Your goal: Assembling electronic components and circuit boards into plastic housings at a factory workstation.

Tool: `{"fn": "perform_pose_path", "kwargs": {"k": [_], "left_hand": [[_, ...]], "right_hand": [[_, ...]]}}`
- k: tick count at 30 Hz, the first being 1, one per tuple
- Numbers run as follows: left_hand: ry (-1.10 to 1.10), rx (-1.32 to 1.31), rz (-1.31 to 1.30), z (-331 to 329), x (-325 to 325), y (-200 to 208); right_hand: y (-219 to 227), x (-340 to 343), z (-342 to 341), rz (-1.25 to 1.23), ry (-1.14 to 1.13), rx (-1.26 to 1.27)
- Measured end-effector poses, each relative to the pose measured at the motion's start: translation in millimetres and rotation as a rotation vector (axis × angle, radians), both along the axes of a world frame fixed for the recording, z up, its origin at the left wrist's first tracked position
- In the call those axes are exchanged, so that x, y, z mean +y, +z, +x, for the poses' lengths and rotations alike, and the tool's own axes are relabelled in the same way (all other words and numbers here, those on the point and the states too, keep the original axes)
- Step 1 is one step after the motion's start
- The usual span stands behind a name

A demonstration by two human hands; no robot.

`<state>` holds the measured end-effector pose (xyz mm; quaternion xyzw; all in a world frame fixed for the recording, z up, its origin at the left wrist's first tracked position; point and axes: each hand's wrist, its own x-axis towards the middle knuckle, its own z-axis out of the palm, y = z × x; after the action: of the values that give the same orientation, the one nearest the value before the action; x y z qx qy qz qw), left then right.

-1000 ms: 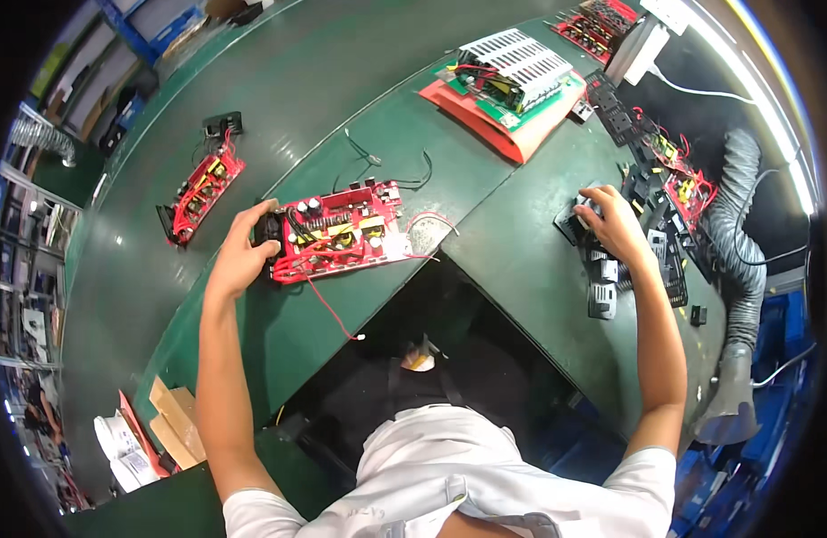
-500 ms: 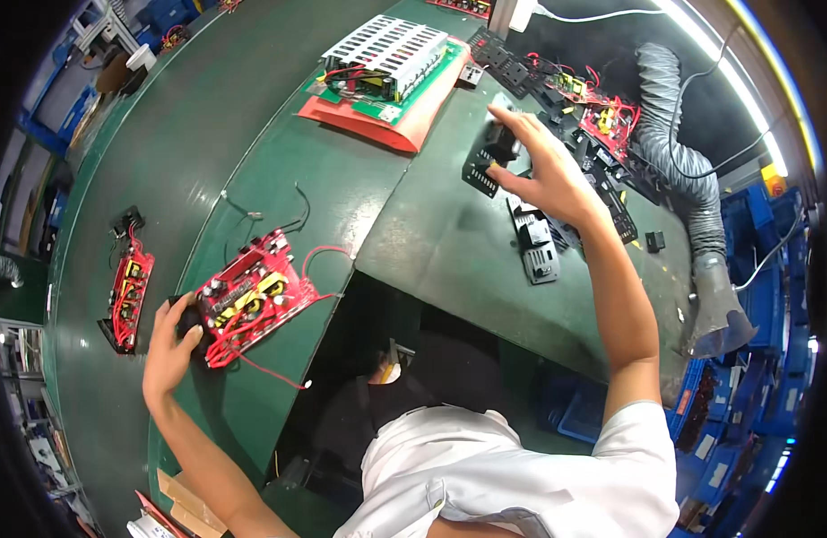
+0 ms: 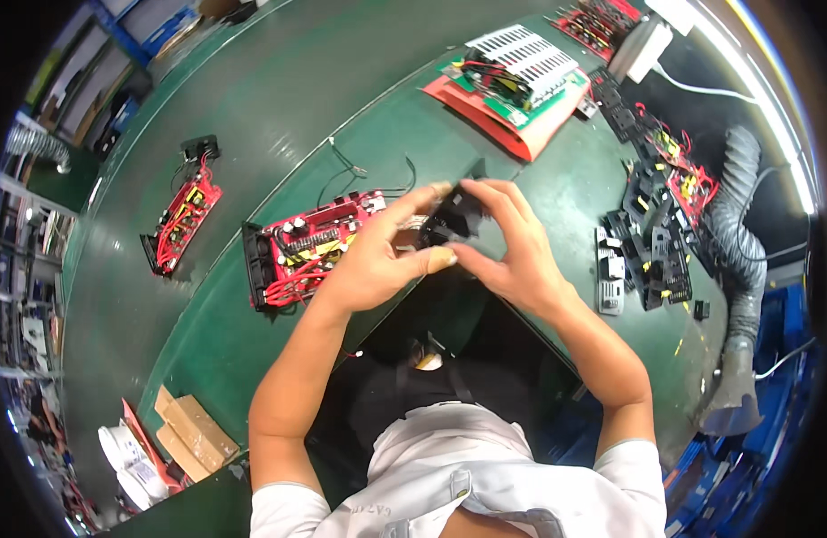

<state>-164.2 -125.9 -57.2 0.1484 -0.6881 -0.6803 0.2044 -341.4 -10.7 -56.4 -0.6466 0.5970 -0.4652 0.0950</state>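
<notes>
Between my two hands is a black slotted end panel (image 3: 455, 213), held just above the near edge of the green bench. The fingers and thumb of my right hand (image 3: 518, 255) close on its right side. My left hand (image 3: 375, 262) grips the panel's left side, and its fingers hide part of it. Beneath and beside my left hand lies a red circuit board (image 3: 297, 235) with yellow parts and red wires. Another black panel (image 3: 256, 266) stands at the left end of this board.
A second red board (image 3: 186, 218) lies farther left. At the back, a white vented metal case (image 3: 525, 56) rests on an orange pad (image 3: 476, 112). Loose black panels (image 3: 651, 220) are piled on the right, beside a grey flexible duct (image 3: 743, 206). Cardboard (image 3: 194, 435) sits near left.
My right hand has brought the black panel from the right-hand pile toward the middle. My left hand has left the circuit board's end and joined the right on the panel. The view has shifted left.
</notes>
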Motion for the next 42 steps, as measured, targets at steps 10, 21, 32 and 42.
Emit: {"fn": "perform_pose_path", "kwargs": {"k": [10, 21, 32, 42], "left_hand": [[-0.162, -0.023, 0.107, -3, -13, -12], [0.078, -0.679, -0.955, -44, -79, -38], [0.316, -0.442, -0.800, -46, -114, -44], [0.186, -0.389, -0.125, -43, -135, -39]], "right_hand": [[2, -1, -32, 0.655, 0.262, -0.274], [-62, -67, -61, 0.382, 0.025, -1.256], [-72, -123, -23, 0.204, 0.385, -1.469], [-97, -127, -47, 0.180, 0.243, -1.419]]}}
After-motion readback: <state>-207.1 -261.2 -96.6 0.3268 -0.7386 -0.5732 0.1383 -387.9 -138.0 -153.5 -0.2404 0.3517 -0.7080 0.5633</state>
